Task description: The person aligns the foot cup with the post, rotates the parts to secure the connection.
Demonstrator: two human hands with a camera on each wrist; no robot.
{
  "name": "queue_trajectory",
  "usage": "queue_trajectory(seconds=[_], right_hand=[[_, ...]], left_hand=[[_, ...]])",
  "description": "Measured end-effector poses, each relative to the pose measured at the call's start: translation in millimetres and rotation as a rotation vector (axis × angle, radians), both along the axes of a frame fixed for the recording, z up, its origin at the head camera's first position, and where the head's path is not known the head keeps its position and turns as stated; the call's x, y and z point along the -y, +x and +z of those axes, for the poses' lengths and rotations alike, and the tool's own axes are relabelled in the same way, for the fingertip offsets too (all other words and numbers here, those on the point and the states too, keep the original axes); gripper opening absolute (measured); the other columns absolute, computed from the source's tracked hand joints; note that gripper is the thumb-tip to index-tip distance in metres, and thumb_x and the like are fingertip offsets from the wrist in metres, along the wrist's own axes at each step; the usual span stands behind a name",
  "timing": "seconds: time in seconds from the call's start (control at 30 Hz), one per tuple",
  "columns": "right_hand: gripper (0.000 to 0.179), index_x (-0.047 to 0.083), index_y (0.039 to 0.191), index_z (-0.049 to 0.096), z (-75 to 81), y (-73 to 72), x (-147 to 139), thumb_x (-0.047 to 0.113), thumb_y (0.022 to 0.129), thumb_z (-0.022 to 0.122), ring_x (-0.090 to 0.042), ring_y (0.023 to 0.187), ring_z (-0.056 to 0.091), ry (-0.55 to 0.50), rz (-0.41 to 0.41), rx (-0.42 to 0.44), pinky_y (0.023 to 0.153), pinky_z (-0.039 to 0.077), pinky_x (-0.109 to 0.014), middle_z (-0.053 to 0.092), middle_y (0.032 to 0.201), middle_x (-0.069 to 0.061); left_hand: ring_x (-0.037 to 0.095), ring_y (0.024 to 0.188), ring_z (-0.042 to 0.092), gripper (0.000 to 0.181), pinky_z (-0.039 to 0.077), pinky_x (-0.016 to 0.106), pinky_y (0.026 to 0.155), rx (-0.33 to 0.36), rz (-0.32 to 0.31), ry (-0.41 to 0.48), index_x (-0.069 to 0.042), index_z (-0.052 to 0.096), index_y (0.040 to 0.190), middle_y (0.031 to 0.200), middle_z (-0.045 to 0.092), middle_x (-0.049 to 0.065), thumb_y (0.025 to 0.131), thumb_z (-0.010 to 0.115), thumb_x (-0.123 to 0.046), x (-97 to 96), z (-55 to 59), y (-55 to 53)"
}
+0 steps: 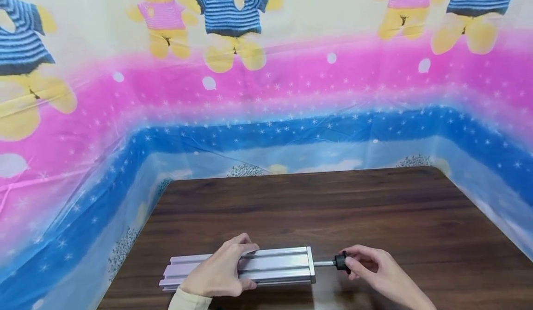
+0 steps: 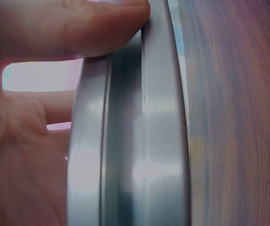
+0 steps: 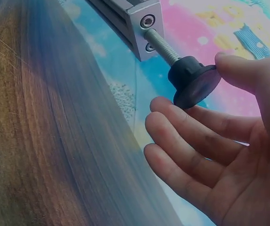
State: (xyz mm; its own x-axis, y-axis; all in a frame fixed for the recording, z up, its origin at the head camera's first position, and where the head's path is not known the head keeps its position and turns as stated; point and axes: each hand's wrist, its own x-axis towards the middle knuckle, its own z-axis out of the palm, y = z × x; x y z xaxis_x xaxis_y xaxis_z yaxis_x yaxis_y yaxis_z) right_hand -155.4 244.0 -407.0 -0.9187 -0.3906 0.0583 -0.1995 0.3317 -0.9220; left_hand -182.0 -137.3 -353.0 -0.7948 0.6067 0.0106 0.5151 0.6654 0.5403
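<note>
My left hand (image 1: pixel 220 268) grips a silver aluminium profile (image 1: pixel 276 263) across its middle, fingers over the top and thumb along the near side. In the left wrist view the thumb (image 2: pixel 78 33) lies over the profile's long groove (image 2: pixel 125 132). A square end plate (image 3: pixel 144 37) with socket-head screws caps the right end. Out of this plate sticks a threaded rod (image 3: pixel 163 47) that carries a black levelling foot (image 3: pixel 198 84). My right hand (image 1: pixel 374 268) pinches the foot's round base at its edge between thumb and fingers.
The dark wood-grain table (image 1: pixel 316 203) reaches back to a printed cloth (image 1: pixel 291 83) with bears and snowflakes, which hangs behind and along both sides. The profile's bare left end (image 1: pixel 166 277) shows past my left hand.
</note>
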Motion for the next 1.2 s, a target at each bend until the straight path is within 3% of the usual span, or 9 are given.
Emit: queue_trajectory(seconds=[0.17, 0.4, 0.57, 0.73, 0.97, 1.2], right_hand=[[0.039, -0.002, 0.136, 0.056, 1.1, -0.3, 1, 0.021, 0.105, 0.055, -0.017, 0.088, 0.072, 0.009, 0.011, -0.020, 0.075, 0.058, -0.031, 0.070, 0.113, -0.017], [0.042, 0.008, 0.138, 0.057, 5.1, 0.5, 1, 0.019, 0.099, 0.066, -0.013, 0.096, 0.070, -0.019, 0.012, -0.072, 0.078, 0.057, -0.029, 0.062, 0.131, -0.022], [0.035, 0.007, 0.133, 0.061, 4.9, -2.3, 1, 0.017, 0.100, 0.064, -0.015, 0.091, 0.071, -0.017, 0.015, -0.130, 0.074, 0.057, -0.029, 0.069, 0.118, -0.013], [0.032, -0.003, 0.131, 0.060, 2.5, -3.6, 0, 0.014, 0.103, 0.058, -0.015, 0.086, 0.072, -0.029, 0.035, -0.107, 0.071, 0.059, -0.032, 0.073, 0.101, -0.005], [0.036, -0.007, 0.130, 0.059, 0.1, -5.8, -2, 0.017, 0.104, 0.056, -0.023, 0.081, 0.072, -0.032, 0.047, -0.033, 0.073, 0.059, -0.034, 0.072, 0.099, -0.011], [0.035, -0.013, 0.131, 0.055, -6.8, -6.0, -6, 0.011, 0.106, 0.050, -0.022, 0.080, 0.072, -0.089, 0.112, -0.011, 0.073, 0.060, -0.035, 0.073, 0.099, -0.002]], left_hand=[[0.010, 0.081, 0.045, 0.062, 0.040, 0.027, 0.071, -0.020, 0.005, -0.003, -0.004, 0.066, 0.131, 0.103, 0.053, -0.008, 0.076, 0.084, -0.026, 0.5, 0.2, 0.2], [0.010, 0.078, 0.044, 0.063, 0.039, 0.027, 0.068, 0.008, 0.000, 0.017, -0.004, 0.065, 0.133, 0.101, 0.052, -0.007, 0.077, 0.084, -0.026, 0.0, 3.8, -4.1], [0.009, 0.077, 0.044, 0.062, 0.040, 0.025, 0.068, -0.013, -0.008, 0.021, -0.004, 0.066, 0.131, 0.100, 0.052, -0.007, 0.076, 0.084, -0.025, -0.3, 3.9, -4.9], [0.008, 0.077, 0.043, 0.060, 0.039, 0.025, 0.069, 0.001, -0.007, 0.015, -0.004, 0.066, 0.131, 0.099, 0.051, -0.008, 0.077, 0.083, -0.024, -0.2, 1.2, -3.8], [0.007, 0.076, 0.041, 0.061, 0.037, 0.026, 0.068, 0.006, -0.003, 0.014, -0.004, 0.067, 0.130, 0.096, 0.048, -0.009, 0.076, 0.083, -0.024, 0.0, -0.7, -3.1], [0.006, 0.076, 0.042, 0.060, 0.038, 0.026, 0.067, 0.063, -0.015, 0.028, -0.007, 0.067, 0.131, 0.098, 0.049, -0.009, 0.078, 0.084, -0.028, 0.4, -4.0, -1.9]])
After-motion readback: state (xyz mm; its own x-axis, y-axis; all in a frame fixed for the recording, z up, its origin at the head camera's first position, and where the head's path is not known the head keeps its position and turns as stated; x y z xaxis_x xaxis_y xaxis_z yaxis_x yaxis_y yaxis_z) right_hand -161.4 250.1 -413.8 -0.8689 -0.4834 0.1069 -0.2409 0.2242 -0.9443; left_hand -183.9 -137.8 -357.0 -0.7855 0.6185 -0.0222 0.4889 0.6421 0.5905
